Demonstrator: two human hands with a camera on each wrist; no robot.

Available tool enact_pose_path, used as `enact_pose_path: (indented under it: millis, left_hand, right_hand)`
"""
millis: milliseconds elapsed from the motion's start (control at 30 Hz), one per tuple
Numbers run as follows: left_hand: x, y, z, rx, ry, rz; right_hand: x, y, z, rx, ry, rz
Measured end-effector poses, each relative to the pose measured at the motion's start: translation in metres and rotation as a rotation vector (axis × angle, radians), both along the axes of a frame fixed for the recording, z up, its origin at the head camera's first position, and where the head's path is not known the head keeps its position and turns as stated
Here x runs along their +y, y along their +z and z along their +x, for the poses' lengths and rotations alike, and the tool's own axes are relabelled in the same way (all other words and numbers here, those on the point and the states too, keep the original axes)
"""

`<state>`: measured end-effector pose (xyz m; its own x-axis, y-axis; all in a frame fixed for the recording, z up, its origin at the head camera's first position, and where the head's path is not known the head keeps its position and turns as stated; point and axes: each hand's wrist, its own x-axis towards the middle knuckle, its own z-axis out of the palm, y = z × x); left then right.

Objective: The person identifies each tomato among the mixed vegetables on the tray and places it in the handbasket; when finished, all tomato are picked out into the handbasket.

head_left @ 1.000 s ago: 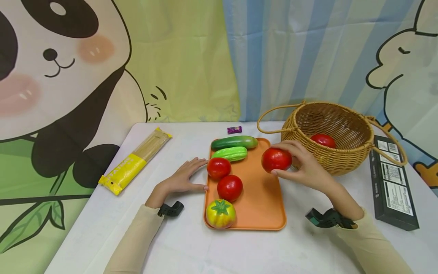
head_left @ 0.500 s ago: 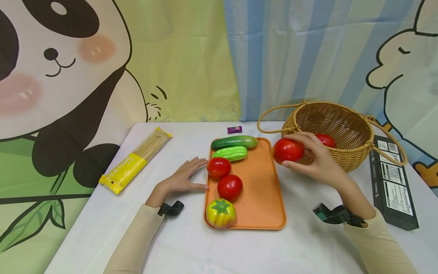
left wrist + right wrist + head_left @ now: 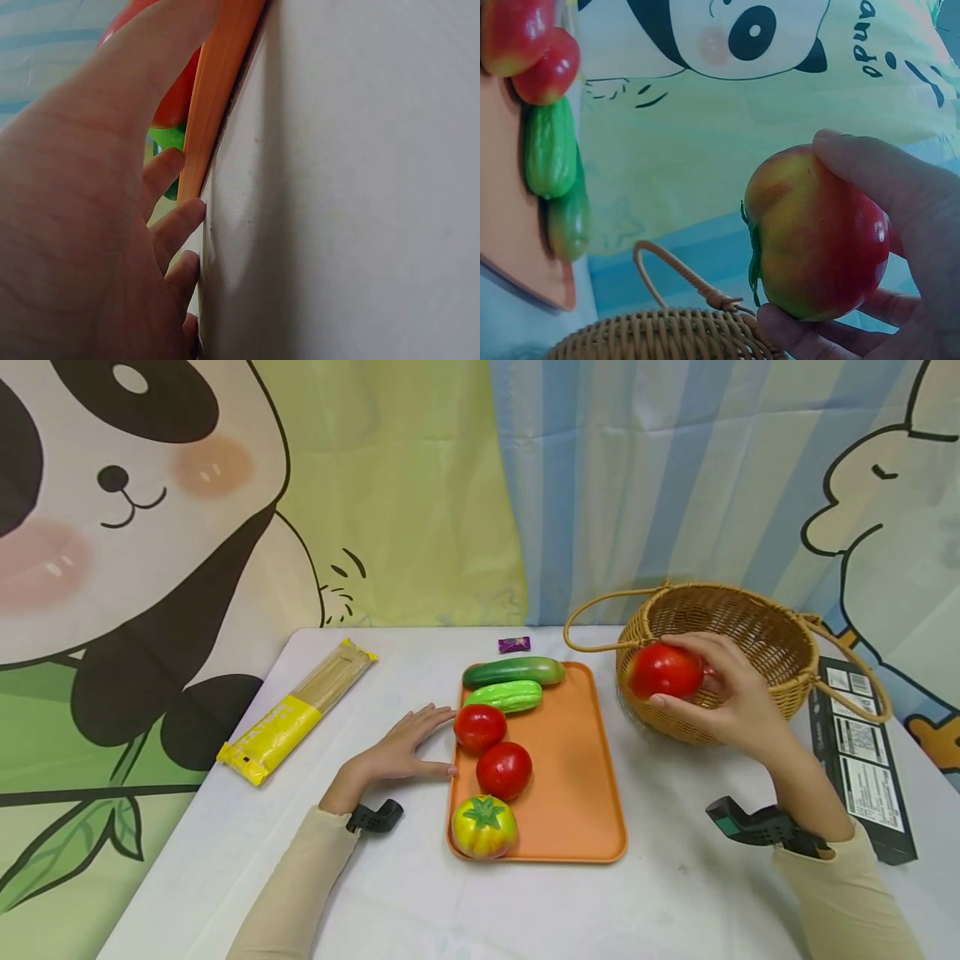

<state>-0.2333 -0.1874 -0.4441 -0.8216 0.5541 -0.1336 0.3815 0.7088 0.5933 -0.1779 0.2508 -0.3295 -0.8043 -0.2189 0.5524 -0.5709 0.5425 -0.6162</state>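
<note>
Between thumb and fingers my right hand [image 3: 731, 697] grips a red tomato [image 3: 666, 671], held up at the near left side of the wicker basket [image 3: 750, 714]. In the right wrist view this tomato [image 3: 817, 232] shows a yellowish side and a green stem. My left hand [image 3: 401, 750] lies with spread fingers against the left edge of the orange tray [image 3: 573, 793]; in the left wrist view its fingertips touch near the tray rim [image 3: 214, 97]. Along the tray's left side sit two red tomatoes [image 3: 504, 771], a yellow-green tomato [image 3: 484, 828], a light green cucumber [image 3: 504, 697] and a dark green one [image 3: 513, 672].
A yellow pack of noodles [image 3: 296, 714] lies at the left. Behind the tray is a small purple wrapped sweet [image 3: 513, 645]. A black box with white labels [image 3: 862, 768] stands right of the basket, whose handle [image 3: 592, 602] sticks out leftward.
My right hand has carried the tomato from above the tray's right side, rightward and away from me, to the basket's front. My left hand has stayed in place.
</note>
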Motion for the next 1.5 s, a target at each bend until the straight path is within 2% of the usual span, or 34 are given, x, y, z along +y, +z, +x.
enact_pose_path:
  millis: [333, 567, 967, 1300, 1500]
  left_hand:
    - [0.000, -0.001, -0.001, 0.002, -0.003, -0.002]
    - [0.000, -0.001, -0.001, 0.002, -0.001, -0.005]
    - [0.000, -0.002, -0.001, -0.011, 0.016, -0.030]
    - [-0.001, -0.002, -0.002, -0.015, 0.015, -0.023]
    - [-0.001, -0.002, -0.002, -0.010, 0.016, -0.032]
  right_hand:
    - [0.015, 0.009, -0.001, -0.025, -0.048, -0.053]
    - [0.029, 0.007, -0.005, -0.077, -0.128, -0.089]
    - [0.036, 0.006, -0.008, -0.091, -0.205, -0.116]
    - [0.039, -0.002, -0.015, -0.150, -0.311, -0.084]
    - [0.037, -0.002, -0.015, -0.209, -0.356, -0.026]
